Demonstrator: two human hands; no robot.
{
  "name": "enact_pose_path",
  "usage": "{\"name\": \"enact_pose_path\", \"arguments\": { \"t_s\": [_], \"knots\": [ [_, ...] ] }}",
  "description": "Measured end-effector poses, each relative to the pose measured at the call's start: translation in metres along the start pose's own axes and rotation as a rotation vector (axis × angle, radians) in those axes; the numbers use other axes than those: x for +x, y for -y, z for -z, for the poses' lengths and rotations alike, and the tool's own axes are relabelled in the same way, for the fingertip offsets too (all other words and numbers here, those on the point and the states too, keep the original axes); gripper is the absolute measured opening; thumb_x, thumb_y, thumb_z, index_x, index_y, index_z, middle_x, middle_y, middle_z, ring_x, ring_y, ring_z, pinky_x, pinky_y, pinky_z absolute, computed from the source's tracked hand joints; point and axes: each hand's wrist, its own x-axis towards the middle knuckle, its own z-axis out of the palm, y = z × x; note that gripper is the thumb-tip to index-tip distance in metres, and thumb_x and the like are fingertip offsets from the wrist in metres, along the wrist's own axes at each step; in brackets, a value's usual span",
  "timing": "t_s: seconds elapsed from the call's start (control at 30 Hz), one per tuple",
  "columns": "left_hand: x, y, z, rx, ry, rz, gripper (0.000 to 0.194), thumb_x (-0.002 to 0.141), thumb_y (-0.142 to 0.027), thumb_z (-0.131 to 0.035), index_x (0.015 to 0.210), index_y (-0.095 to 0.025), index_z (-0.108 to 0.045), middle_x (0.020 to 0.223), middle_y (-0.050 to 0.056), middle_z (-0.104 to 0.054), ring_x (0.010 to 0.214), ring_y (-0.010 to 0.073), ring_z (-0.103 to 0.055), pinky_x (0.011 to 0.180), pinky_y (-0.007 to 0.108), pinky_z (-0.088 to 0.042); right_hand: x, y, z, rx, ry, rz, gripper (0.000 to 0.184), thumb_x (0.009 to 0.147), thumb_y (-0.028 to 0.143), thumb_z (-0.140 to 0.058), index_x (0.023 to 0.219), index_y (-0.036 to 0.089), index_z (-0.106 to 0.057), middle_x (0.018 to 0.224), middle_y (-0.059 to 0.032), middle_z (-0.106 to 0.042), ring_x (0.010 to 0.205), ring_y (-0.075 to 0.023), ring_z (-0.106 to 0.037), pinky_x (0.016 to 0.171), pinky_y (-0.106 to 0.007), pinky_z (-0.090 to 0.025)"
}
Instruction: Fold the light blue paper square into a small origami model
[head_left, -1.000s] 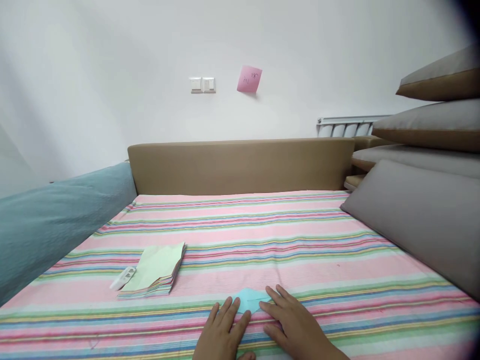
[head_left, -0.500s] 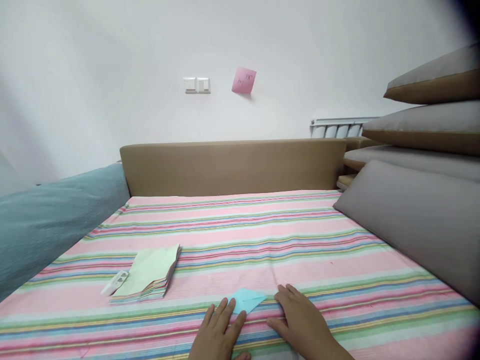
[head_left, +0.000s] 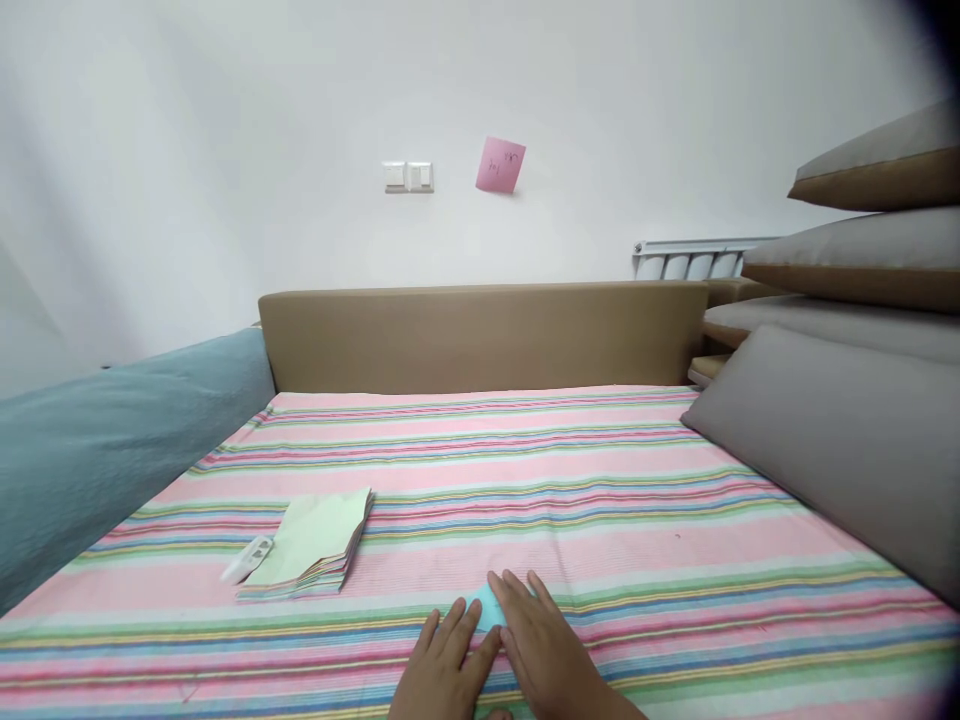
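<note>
A light blue folded paper lies on the striped sheet near the front edge, mostly covered by my hands. My left hand rests flat on its left part, fingers stretched out. My right hand lies flat over its right part, fingers together and extended. Only a small patch of the blue paper shows between the fingertips. A stack of coloured paper squares with a pale green sheet on top lies to the left.
A small white plastic piece lies beside the paper stack. A teal blanket roll borders the left side, grey cushions the right, a tan headboard the far end. A pink note hangs on the wall.
My right hand has slid left over the blue paper, covering most of it. My left hand has stayed in place on the paper's left part.
</note>
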Motion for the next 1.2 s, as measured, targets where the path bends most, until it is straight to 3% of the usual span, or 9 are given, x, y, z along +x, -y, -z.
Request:
{"name": "enact_pose_path", "arguments": {
  "t_s": [0.2, 0.33, 0.47, 0.8, 1.0, 1.2],
  "knots": [
    [0.008, -0.002, 0.012, -0.098, -0.014, 0.045, 0.066, 0.076, -0.063, -0.053, 0.127, -0.023, -0.045, 0.122, 0.007, -0.058, 0.108, 0.0265, -0.054, 0.088, 0.038, -0.042, 0.005, 0.002, 0.001, 0.085, 0.095, -0.122, 0.062, 0.085, 0.009, -0.027, 0.144, 0.015, -0.007, 0.142, -0.0096, -0.036, 0.129, -0.0183, -0.036, 0.109, -0.048, -0.027],
    [0.024, -0.009, 0.022, -0.132, -0.006, 0.18, 0.032, 0.081, -0.032, -0.053, 0.111, -0.021, -0.055, 0.11, 0.004, -0.065, 0.099, 0.0226, -0.058, 0.091, 0.041, -0.039, 0.007, 0.006, 0.006, 0.099, 0.16, -0.177, 0.063, 0.083, 0.006, -0.026, 0.143, 0.015, -0.011, 0.142, -0.009, -0.036, 0.13, -0.0174, -0.035, 0.109, -0.051, -0.023],
    [0.037, -0.016, 0.026, -0.135, 0.041, 0.261, 0.011, 0.077, -0.024, -0.054, 0.086, -0.022, -0.059, 0.116, 0.0, -0.062, 0.093, 0.0232, -0.057, 0.087, 0.043, -0.04, 0.009, 0.008, 0.01, 0.102, 0.185, -0.192, 0.062, 0.083, 0.008, -0.026, 0.143, 0.014, -0.011, 0.142, -0.0087, -0.036, 0.131, -0.0181, -0.032, 0.109, -0.054, -0.021],
    [0.036, -0.016, 0.024, -0.157, 0.014, 0.282, 0.01, 0.074, -0.023, -0.057, 0.084, -0.022, -0.057, 0.118, -0.002, -0.061, 0.092, 0.0227, -0.053, 0.082, 0.04, -0.038, 0.0, 0.003, 0.015, 0.104, 0.186, -0.278, 0.051, 0.089, 0.023, -0.031, 0.14, 0.018, -0.027, 0.142, -0.008, -0.035, 0.131, -0.0225, -0.032, 0.108, -0.058, -0.018],
    [0.035, -0.016, 0.024, -0.17, 0.001, 0.299, 0.01, 0.075, -0.023, -0.057, 0.084, -0.022, -0.056, 0.12, 0.0, -0.059, 0.094, 0.023, -0.053, 0.083, 0.039, -0.039, -0.013, -0.004, 0.018, 0.106, 0.136, -0.325, 0.057, 0.092, 0.032, -0.032, 0.144, 0.02, -0.013, 0.136, -0.0081, -0.044, 0.13, -0.0241, -0.035, 0.107, -0.061, -0.017],
    [0.035, -0.015, 0.024, -0.177, -0.009, 0.293, 0.009, 0.075, -0.023, -0.056, 0.084, -0.022, -0.057, 0.118, 0.0, -0.06, 0.094, 0.0226, -0.053, 0.082, 0.038, -0.04, -0.02, -0.009, 0.02, 0.08, 0.166, -0.368, 0.058, 0.092, 0.048, -0.029, 0.143, 0.021, -0.018, 0.141, -0.0087, -0.036, 0.13, -0.029, -0.032, 0.104, -0.068, -0.011]
  ]
}}
